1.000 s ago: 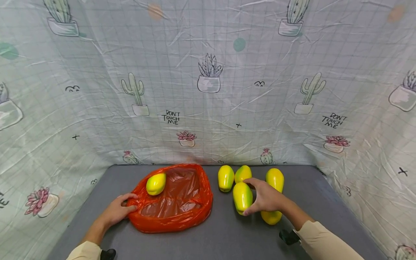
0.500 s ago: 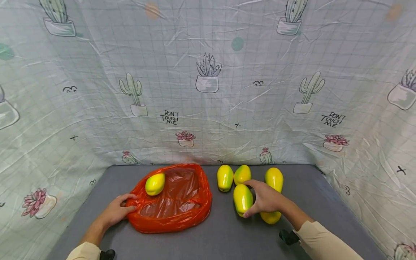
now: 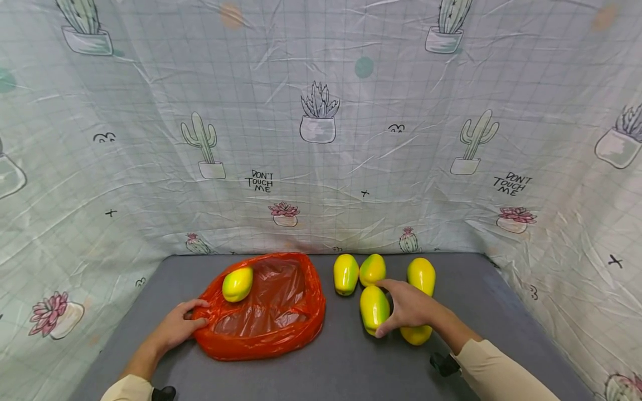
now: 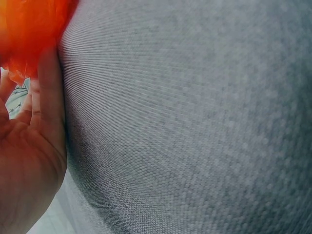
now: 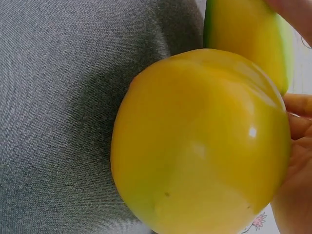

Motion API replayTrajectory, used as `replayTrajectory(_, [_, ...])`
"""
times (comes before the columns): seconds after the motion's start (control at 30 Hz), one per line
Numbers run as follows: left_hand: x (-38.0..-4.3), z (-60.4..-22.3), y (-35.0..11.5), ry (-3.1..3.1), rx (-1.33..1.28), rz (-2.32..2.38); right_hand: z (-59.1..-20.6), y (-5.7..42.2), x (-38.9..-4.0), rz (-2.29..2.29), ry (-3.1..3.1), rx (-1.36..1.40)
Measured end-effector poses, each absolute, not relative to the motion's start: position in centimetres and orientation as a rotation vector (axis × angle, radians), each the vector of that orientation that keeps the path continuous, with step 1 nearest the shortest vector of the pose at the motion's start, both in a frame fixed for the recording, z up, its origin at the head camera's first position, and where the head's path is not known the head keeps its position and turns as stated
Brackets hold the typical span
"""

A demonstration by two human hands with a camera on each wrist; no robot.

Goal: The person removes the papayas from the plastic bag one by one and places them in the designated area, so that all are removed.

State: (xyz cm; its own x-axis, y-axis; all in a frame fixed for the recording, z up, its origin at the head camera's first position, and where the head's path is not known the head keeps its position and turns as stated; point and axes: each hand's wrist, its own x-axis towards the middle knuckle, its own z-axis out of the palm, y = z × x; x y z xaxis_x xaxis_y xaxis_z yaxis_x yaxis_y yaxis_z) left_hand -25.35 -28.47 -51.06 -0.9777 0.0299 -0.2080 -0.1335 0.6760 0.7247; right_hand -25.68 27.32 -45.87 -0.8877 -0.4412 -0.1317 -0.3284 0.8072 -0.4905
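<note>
My left hand [image 3: 175, 328] holds the left edge of a red plastic bag [image 3: 261, 348], which lies with its mouth spread wide. In the left wrist view its fingers [image 4: 51, 97] reach up to the bag [image 4: 34, 29], their tips partly hidden by it. One yellow-green papaya [image 3: 238, 284] rests inside the bag's left part. On the right, my right hand [image 3: 412, 305] grips another papaya [image 3: 374, 312] between thumb and fingers, near the table surface. The right wrist view has a large papaya [image 5: 200, 146] in front, covering much of that hand [image 5: 295, 180].
Two papayas [image 3: 346, 274] [image 3: 373, 269] lie side by side behind the gripped one. Two more [image 3: 421, 274] [image 3: 416, 335] lie to the right, partly hidden by the right hand and forearm. A patterned cloth [image 3: 321, 184] hangs behind the grey table [image 3: 341, 367].
The gripped papaya has shifted slightly towards the front, a little away from the papaya behind it. The left hand stays at the bag's edge. The whole view has drifted slightly.
</note>
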Motion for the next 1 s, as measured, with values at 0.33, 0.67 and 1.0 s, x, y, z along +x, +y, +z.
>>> replayTrajectory(0.33, [-25.27, -50.87, -28.38, 2.691, -0.069, 1.208, -45.78, 27.25, -25.66, -0.621, 2.750, -0.612])
replayTrajectory(0.67, [-25.39, -51.01, -28.39, 2.704, -0.073, 1.159, -45.72, 27.40, -25.51, -0.605, 2.745, -0.620])
replayTrajectory(1.0, [-25.37, -50.99, -28.35, 2.700, -0.084, 1.150, -45.83, 27.51, -25.27, -0.612, 2.766, -0.639])
